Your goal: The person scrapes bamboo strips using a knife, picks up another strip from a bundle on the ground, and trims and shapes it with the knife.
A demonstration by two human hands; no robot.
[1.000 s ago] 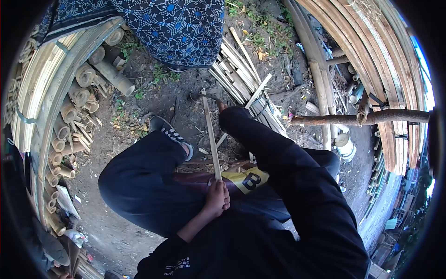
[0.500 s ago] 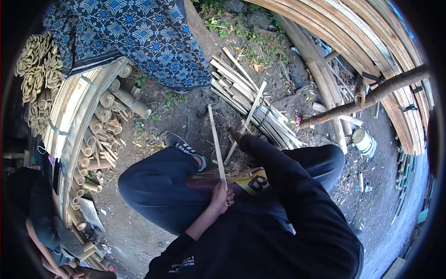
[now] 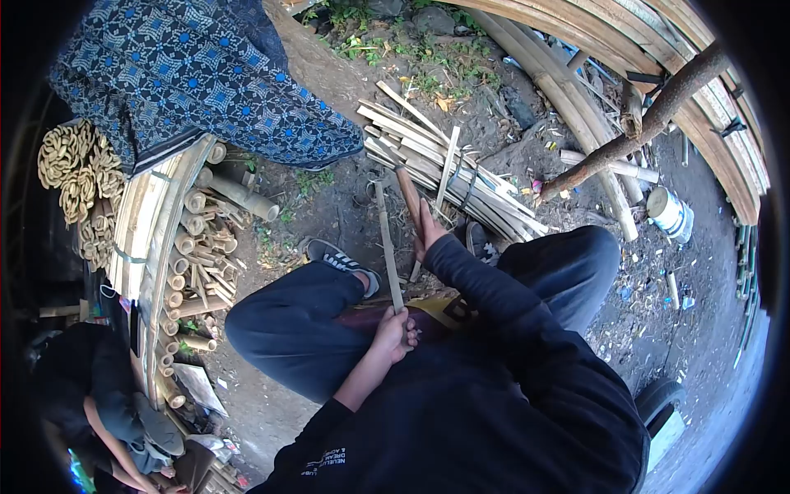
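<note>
Our left hand (image 3: 395,336) is closed in a fist round the near end of a pale strip (image 3: 388,247). The strip runs up and away from that hand, tilted slightly left, its far end above the dirt ground (image 3: 329,214).

Our right hand (image 3: 428,229) is ahead and a bit right of the left one, fingers pressed against a brown handle (image 3: 407,191), gripping it. The handle points away, leaning left, near the strip with a gap between. What sits at its tip is too small to tell.

Just beyond the right hand: a tied bundle of split strips (image 3: 453,174), one strip crossing on top. Maroon-and-yellow cloth (image 3: 429,309) with a dark letter lies across our lap, ahead of the left hand. Left shoe (image 3: 339,260) is left of the strip.

Further out, left of both hands: stacked bamboo tubes (image 3: 193,224) and blue patterned fabric (image 3: 206,82). Well right of the right hand: white bucket (image 3: 671,214), thick branch (image 3: 642,136). Another person (image 3: 103,395) is far left of our left hand.
</note>
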